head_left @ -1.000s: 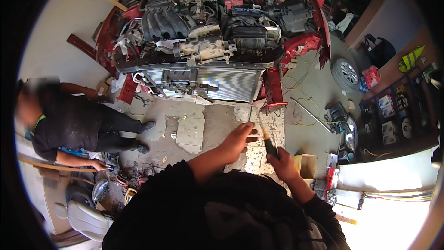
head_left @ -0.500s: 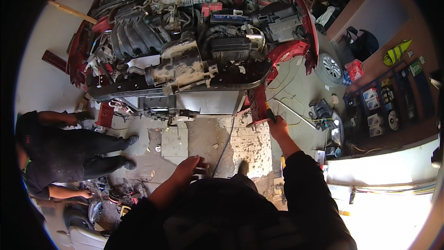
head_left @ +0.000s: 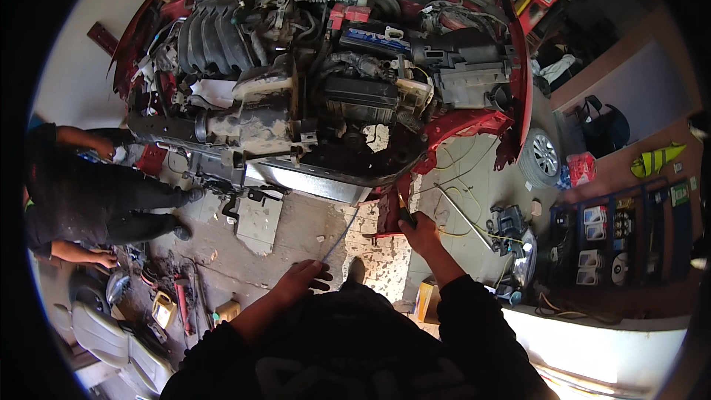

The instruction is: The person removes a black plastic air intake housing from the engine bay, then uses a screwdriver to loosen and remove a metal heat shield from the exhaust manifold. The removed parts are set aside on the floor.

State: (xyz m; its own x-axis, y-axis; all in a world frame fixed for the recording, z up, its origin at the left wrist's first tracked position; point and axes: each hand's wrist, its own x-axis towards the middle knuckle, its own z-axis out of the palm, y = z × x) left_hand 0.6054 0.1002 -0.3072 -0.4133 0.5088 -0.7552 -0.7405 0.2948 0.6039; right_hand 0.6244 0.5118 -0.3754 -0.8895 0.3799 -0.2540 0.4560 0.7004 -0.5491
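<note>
My right hand (head_left: 422,234) is closed around a slim hand tool (head_left: 404,209) with a dark and orange-yellow handle; its exact kind is unclear. The tool is beside the red metal rail end (head_left: 388,216) at the car's front right corner, and whether they touch cannot be told. My left hand (head_left: 305,278) hovers low in front of me, fingers apart, holding nothing. Beyond both hands stands the red car's exposed engine bay, with a dusty air-intake box (head_left: 255,115), a black front crossmember (head_left: 348,176) and a radiator (head_left: 307,182).
A co-worker (head_left: 81,189) stands at the left, one hand near the car. Car parts and a red jack-like tool (head_left: 181,300) lie lower left, beside a grey seat (head_left: 111,337). To the right are a wheel (head_left: 542,157), a headlight (head_left: 524,258), yellow cable and a shelf rack (head_left: 622,241).
My view has turned, so the car appears tilted. My right hand with the tool appears lower and further left, still by the rail end. The co-worker's upper hand sits closer to the car.
</note>
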